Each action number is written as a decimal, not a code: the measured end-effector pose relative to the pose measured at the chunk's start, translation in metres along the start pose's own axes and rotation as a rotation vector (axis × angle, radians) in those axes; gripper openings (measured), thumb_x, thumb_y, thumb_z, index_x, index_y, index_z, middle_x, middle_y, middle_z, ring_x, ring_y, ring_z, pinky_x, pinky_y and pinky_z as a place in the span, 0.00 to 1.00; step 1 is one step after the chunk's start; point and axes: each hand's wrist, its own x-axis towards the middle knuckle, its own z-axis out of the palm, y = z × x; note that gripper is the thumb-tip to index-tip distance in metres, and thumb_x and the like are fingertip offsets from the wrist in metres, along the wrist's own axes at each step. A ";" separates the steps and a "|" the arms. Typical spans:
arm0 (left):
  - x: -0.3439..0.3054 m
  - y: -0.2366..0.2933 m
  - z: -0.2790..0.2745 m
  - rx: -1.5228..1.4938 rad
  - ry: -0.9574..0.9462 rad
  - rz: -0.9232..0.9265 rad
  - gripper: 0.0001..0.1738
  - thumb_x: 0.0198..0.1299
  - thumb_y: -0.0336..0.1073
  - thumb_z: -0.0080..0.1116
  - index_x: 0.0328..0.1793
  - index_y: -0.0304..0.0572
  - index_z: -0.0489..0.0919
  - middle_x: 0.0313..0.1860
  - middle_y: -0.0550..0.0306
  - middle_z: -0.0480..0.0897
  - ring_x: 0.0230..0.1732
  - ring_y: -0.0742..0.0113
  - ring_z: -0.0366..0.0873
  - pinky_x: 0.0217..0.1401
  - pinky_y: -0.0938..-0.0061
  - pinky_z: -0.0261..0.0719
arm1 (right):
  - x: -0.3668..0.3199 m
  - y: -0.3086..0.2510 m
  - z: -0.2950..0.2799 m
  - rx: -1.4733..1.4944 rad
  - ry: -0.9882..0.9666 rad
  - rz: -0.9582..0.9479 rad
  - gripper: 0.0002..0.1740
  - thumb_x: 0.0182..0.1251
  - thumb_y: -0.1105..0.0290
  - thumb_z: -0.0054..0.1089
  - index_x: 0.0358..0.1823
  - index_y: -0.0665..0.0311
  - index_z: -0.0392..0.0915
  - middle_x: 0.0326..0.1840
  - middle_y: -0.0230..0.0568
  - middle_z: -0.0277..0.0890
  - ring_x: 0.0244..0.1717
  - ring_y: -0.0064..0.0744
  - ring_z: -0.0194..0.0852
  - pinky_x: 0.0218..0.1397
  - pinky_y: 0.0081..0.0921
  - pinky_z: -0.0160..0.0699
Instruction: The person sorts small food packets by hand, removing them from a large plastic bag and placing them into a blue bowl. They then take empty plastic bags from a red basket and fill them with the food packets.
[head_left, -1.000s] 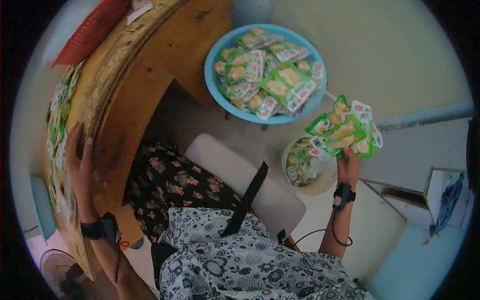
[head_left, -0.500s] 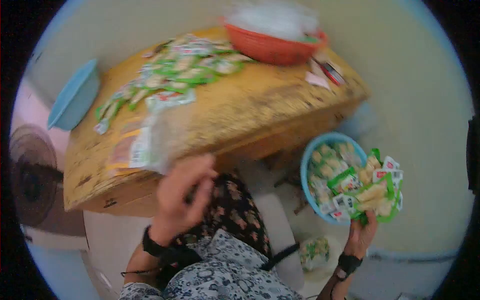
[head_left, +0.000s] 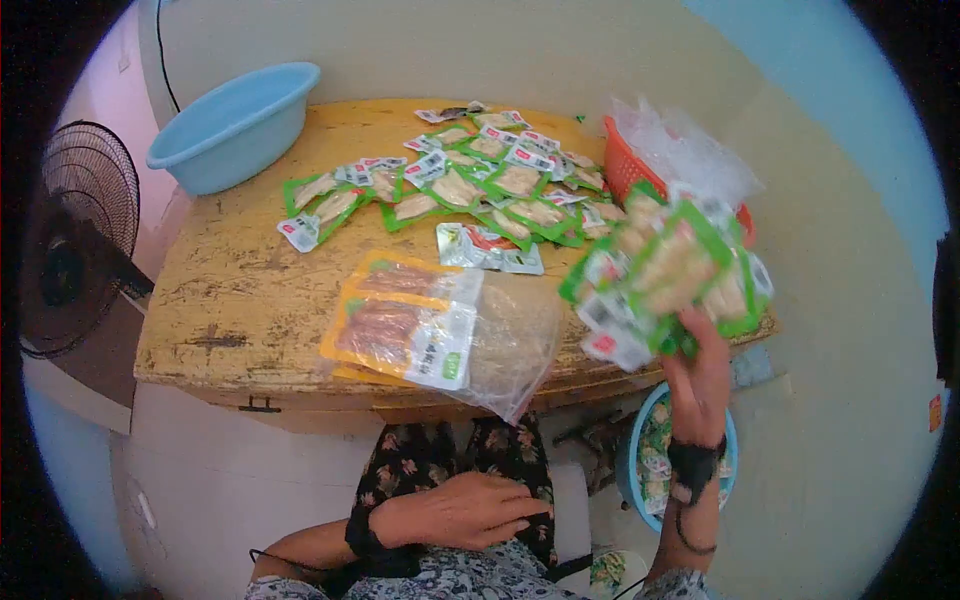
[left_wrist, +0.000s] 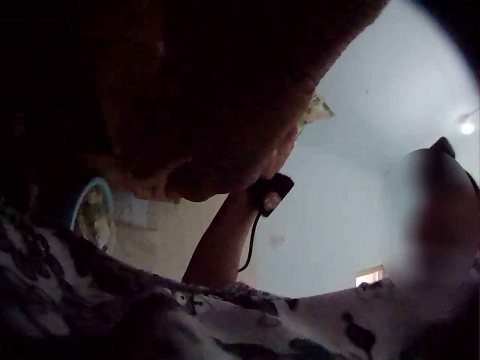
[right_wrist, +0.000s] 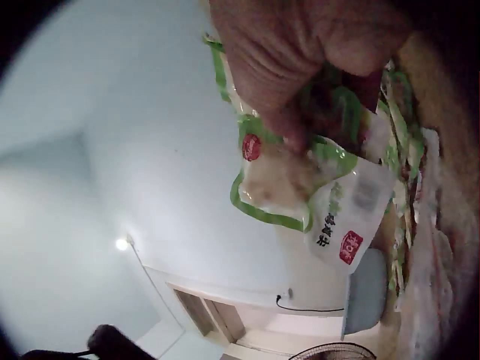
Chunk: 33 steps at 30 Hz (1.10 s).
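My right hand (head_left: 703,375) grips a fanned bunch of green-edged vacuum food packets (head_left: 675,265), raised over the right end of the table. In the right wrist view, the thumb presses on a packet (right_wrist: 277,180) with pale food inside and a white printed label. My left hand (head_left: 460,510) rests across my lap with its fingers relaxed and holds nothing. Many similar packets (head_left: 455,188) lie spread over the back of the wooden table (head_left: 230,300). Nearer the front edge lie an orange-bordered packet (head_left: 390,325) and a clear plastic bag (head_left: 515,335).
A blue basin (head_left: 235,125) stands at the table's back left, and a red basket (head_left: 630,160) with clear plastic bags at the back right. Below on the right is a blue tub (head_left: 628,470) of packets, with a pale bucket (head_left: 630,570) nearer me. A fan (head_left: 85,230) stands left.
The view has swung from the floor tubs to the table. My right hand has carried the bunch of packets up over the table. The left hand has come off the table edge to my lap.
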 end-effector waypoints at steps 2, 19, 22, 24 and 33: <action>-0.006 -0.007 -0.004 -0.026 -0.011 -0.022 0.24 0.76 0.43 0.52 0.73 0.42 0.73 0.53 0.43 0.82 0.53 0.41 0.83 0.58 0.53 0.84 | 0.061 -0.021 0.035 0.591 0.020 0.202 0.30 0.66 0.76 0.64 0.71 0.61 0.72 0.70 0.43 0.77 0.70 0.38 0.73 0.75 0.39 0.68; -0.054 -0.073 0.034 -0.144 -0.054 -0.286 0.25 0.75 0.44 0.54 0.72 0.38 0.76 0.62 0.37 0.82 0.60 0.37 0.81 0.63 0.50 0.80 | 0.116 0.021 0.104 0.777 0.138 0.377 0.25 0.78 0.69 0.61 0.71 0.69 0.70 0.70 0.43 0.72 0.68 0.33 0.74 0.67 0.33 0.80; -0.052 -0.080 0.041 -0.130 -0.062 -0.294 0.26 0.73 0.41 0.56 0.73 0.39 0.76 0.57 0.36 0.84 0.56 0.37 0.82 0.60 0.51 0.81 | 0.087 0.029 0.096 0.682 0.185 0.342 0.20 0.77 0.71 0.61 0.66 0.70 0.75 0.65 0.42 0.77 0.64 0.31 0.77 0.65 0.30 0.80; -0.048 -0.085 0.041 -0.120 -0.087 -0.313 0.26 0.75 0.44 0.54 0.75 0.43 0.74 0.57 0.36 0.84 0.57 0.37 0.82 0.61 0.50 0.81 | 0.073 0.033 0.092 0.633 0.199 0.327 0.17 0.76 0.72 0.60 0.63 0.69 0.78 0.61 0.40 0.80 0.62 0.30 0.79 0.64 0.29 0.80; -0.060 -0.090 0.053 -0.080 -0.120 -0.423 0.28 0.77 0.46 0.52 0.79 0.50 0.70 0.52 0.35 0.85 0.53 0.35 0.83 0.62 0.49 0.81 | 0.023 0.020 0.103 0.476 0.130 0.254 0.10 0.76 0.75 0.58 0.54 0.68 0.83 0.50 0.39 0.86 0.52 0.27 0.83 0.60 0.26 0.79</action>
